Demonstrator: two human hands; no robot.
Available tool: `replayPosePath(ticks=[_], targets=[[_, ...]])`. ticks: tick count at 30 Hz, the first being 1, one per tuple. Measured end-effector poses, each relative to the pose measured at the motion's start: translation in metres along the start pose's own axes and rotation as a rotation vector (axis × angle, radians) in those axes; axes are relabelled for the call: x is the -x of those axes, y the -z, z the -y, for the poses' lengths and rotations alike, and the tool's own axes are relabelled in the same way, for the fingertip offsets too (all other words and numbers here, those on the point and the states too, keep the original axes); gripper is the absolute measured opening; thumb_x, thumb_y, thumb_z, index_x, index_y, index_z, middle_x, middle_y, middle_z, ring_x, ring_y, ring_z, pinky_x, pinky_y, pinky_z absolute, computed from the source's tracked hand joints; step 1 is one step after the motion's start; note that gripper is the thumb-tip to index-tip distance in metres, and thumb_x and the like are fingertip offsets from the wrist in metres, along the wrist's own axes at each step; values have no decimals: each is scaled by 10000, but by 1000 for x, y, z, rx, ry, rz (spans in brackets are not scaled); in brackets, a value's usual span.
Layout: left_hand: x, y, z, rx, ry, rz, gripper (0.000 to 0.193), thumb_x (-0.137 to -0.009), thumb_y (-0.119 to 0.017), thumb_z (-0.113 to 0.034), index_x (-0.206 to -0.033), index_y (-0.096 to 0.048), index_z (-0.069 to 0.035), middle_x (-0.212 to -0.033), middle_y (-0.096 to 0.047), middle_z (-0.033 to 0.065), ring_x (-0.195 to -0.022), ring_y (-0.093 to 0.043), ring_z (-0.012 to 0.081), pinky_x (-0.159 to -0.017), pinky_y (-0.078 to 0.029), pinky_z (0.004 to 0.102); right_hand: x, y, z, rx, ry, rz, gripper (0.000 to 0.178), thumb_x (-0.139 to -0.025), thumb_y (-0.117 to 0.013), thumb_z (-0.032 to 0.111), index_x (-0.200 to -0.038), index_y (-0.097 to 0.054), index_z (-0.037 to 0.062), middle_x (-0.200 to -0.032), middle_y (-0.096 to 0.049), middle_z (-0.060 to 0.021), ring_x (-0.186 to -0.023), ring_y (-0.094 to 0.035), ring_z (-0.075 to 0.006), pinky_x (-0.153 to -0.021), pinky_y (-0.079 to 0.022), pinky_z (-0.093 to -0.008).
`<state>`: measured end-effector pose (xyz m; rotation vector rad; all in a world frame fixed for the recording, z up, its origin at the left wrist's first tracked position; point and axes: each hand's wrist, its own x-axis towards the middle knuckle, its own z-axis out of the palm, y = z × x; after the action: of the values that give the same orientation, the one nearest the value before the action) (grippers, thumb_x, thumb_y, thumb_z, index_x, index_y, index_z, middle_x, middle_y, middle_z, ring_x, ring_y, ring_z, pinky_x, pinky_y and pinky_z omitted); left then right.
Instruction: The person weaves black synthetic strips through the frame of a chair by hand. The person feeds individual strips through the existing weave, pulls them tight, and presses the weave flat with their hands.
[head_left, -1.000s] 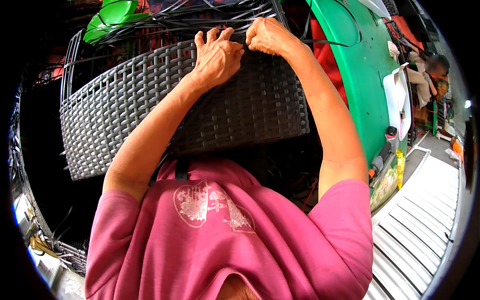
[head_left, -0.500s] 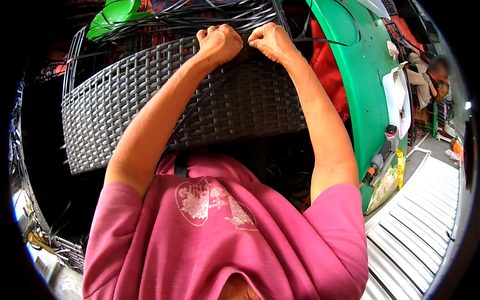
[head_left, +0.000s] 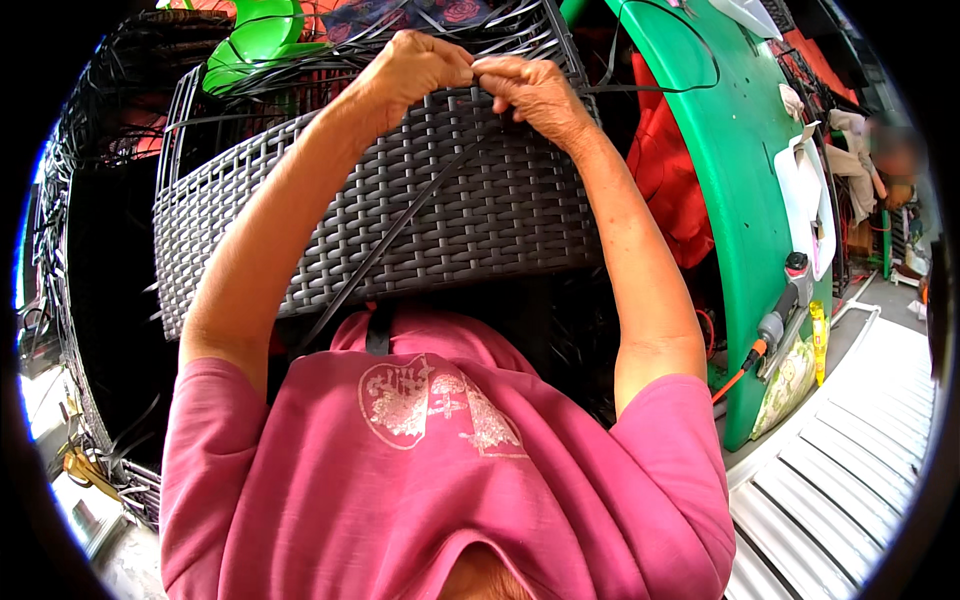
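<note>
A dark grey woven wicker panel (head_left: 490,215) of flat plastic strips stretches in front of me, its unwoven upper part showing bare rods. Just above its top edge my left hand (head_left: 415,72) is closed in a pinch. The fingertips of my right hand (head_left: 535,95) meet it there, thumb and forefinger pressed together, other fingers curled. What lies between the fingertips is too small or hidden to make out. A loose flat black strip (head_left: 385,243) slants across the panel's face down toward my lap. More loose dark strips (head_left: 375,70) lie tangled behind the top edge.
A bright green plastic piece (head_left: 250,45) sits behind the panel at upper left. To the right stands a green board (head_left: 730,165), with red cloth (head_left: 670,185) beside it. A grey power tool (head_left: 778,315) with an orange cable and white slats (head_left: 830,440) are further right. Another person is in the right background.
My hands have come together at the fingertips, the left shifting up and the right turning inward. The slanting strip now shows more plainly, and the view has moved slightly.
</note>
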<state>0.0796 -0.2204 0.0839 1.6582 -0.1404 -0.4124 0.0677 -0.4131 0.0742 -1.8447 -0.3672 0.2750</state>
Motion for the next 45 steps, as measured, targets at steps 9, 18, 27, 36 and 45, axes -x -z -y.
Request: replayPosePath(ticks=[9,18,27,36,45], targets=[[34,-12,48,-1024,-387,-374,173,-824,-583,-185,-906,-686,-74,-1270,-494,131,-1209,-391,311,-983,-300,449,-14,-9,-9,462,76,-67,148,-693,-625,93,-816,-693,45,-662,-649,-87,-566,-620,-213,-543,-518,-282],[30,-28,54,-1303,-200,-227,256,-887,-490,-240,-894,-659,-47,-1375,-367,134,-1257,-321,355,-976,-182,640,-25,-28,12,952,96,-42,123,-642,-548,76,-642,-651,8,-634,-615,-207,-631,-641,-334,-643,-522,-388],[25,-33,65,-1215,-202,-365,250,-872,-507,-255,-950,-681,-93,-1357,-407,79,-1278,-313,312,-1019,-125,625,-19,-22,-2,961,240,-129,86,-649,-641,102,-652,-661,17,-647,-630,-189,-643,-654,-321,-605,-546,-379],[15,-28,67,-888,-161,-445,213,-785,-613,-273,-845,-729,-106,-1276,-515,31,-1246,-334,277,-1037,-67,542,-22,-31,-25,629,47,-125,148,-767,-574,133,-839,-690,75,-740,-658,-106,-704,-633,-254,-678,-491,-349],[8,-1,31,-408,48,-380,107,-716,-660,-44,-803,-690,12,-886,-651,69,-775,-586,131,-716,-456,250,-13,-35,-27,651,93,-202,141,-786,-582,177,-850,-687,107,-785,-659,-112,-757,-633,-273,-708,-489,-375]])
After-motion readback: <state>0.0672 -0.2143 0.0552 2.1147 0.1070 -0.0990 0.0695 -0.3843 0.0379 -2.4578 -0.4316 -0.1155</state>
